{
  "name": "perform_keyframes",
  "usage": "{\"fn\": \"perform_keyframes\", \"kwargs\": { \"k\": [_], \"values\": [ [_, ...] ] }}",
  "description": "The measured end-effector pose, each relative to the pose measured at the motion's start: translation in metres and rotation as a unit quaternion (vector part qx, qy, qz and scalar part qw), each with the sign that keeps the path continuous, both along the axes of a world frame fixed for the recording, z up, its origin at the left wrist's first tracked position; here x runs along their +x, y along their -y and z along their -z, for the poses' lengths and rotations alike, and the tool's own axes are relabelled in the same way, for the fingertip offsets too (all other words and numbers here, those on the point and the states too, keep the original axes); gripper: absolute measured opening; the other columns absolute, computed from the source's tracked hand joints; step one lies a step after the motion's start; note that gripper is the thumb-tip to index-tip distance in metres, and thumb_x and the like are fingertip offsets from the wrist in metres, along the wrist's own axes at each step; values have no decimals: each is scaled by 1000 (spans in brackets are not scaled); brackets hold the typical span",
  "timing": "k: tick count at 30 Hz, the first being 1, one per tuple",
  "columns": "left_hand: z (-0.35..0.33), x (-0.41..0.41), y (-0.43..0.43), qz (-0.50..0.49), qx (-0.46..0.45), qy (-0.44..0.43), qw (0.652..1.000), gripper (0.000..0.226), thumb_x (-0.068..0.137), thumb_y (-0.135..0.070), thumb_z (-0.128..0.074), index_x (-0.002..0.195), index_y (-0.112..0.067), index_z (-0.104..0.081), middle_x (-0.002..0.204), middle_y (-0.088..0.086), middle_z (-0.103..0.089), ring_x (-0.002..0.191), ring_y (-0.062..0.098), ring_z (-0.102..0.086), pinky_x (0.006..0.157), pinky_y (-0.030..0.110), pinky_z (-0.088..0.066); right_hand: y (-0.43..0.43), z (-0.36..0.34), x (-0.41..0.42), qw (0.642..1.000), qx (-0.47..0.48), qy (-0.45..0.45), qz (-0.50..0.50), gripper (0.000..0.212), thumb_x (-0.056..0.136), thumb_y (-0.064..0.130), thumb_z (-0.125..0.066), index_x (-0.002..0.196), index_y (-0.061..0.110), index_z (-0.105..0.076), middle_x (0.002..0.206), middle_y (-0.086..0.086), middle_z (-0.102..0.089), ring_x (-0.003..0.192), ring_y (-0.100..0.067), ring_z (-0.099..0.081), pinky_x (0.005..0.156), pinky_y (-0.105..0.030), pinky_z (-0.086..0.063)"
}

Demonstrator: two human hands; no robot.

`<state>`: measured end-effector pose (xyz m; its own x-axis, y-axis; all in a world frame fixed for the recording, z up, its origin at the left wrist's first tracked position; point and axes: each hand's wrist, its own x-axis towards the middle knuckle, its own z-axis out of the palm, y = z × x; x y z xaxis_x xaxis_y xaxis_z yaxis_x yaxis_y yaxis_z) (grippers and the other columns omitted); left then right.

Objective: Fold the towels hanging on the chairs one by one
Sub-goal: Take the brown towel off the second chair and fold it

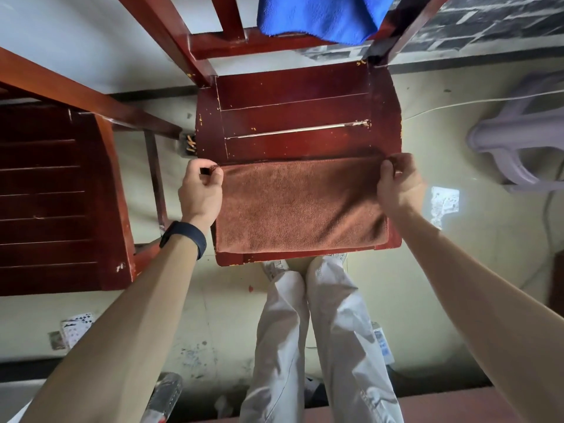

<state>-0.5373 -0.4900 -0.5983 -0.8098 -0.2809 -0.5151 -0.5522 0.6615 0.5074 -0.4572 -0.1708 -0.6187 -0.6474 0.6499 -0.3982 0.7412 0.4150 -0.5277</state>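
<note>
At frame centre, on chair seat (293,87): brown towel (300,206) flat, long axis left-right. Left hand (201,190) pinches upper-left corner; right hand (398,186) apparently pinches upper-right, fingertips hidden. Towel body below grips.

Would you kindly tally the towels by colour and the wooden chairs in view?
brown towel: 1
blue towel: 1
wooden chairs: 2
Total: 4
</note>
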Motion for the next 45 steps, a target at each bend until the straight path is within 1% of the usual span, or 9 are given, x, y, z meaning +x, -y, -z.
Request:
{"fn": "perform_keyframes", "kwargs": {
  "k": [2,8,13,17,22,30,35,40,45],
  "values": [
    [0,0,2,3,8,-13,1000,15,97,-30,-60,110,-24,-63,86,-8,-61,71,4,-54,65,15,-43,0,1,0,1000,7,-1,-1,20,97,23,-50,111,13,-62,97,-8,-69,95,-31,-64,79,-26,-40],
    [3,2,1,58,-86,-31,994,13,97,-39,-54,108,-34,-60,93,-5,-66,88,25,-64,71,36,-53,-2,4,-2,1000,19,12,4,21,96,29,-51,109,17,-60,104,-7,-69,101,-30,-63,84,-30,-43],
    [4,29,-6,231,-235,-131,935,45,92,-43,-51,132,-23,-53,141,11,-47,125,34,-46,101,46,-39,20,-17,2,995,103,-6,13,41,88,30,-51,126,14,-56,130,-10,-56,116,-33,-47,100,-39,-33],
    [16,73,-36,405,-187,-152,882,65,92,-47,-49,151,-22,-38,163,6,-23,150,32,-19,120,54,-14,76,-25,31,970,159,-39,-182,53,95,33,-51,145,17,-45,158,-7,-35,144,-29,-33,114,-46,-26],
    [51,83,-22,365,-232,-115,894,65,96,-54,-42,155,-35,-24,166,4,-13,152,31,-10,121,56,-6,70,22,49,918,200,50,-340,64,102,54,-37,159,30,-21,168,-2,-13,155,-22,-9,121,-60,-12],
    [48,67,-19,393,-238,-106,882,67,99,-55,-30,158,-31,-13,167,4,-3,153,30,1,121,56,-2,50,28,55,944,215,63,-241,65,102,57,-29,160,32,-14,169,-1,-8,156,-19,-4,120,-64,-8],
    [31,-37,-58,529,-225,-138,807,59,100,-49,-35,155,-42,-15,167,-1,-1,153,27,4,120,62,-3,59,3,95,951,198,131,-199,74,98,64,-36,159,24,-25,168,-4,-14,155,-25,-9,121,-63,-8],
    [1,-81,-154,636,-221,-169,720,73,94,-8,-47,151,-47,-26,167,1,8,153,26,6,119,61,2,98,-29,121,953,139,180,-202,73,93,71,-36,149,25,-47,166,-2,-18,155,-23,-5,122,-58,-6],
    [4,-36,-174,588,-167,-125,781,87,86,6,-45,154,-43,-22,167,1,6,153,28,0,121,58,-4,110,-39,124,964,82,184,-174,65,91,68,-36,141,32,-55,164,-2,-25,153,-22,-14,121,-53,-17]
  ]
}}
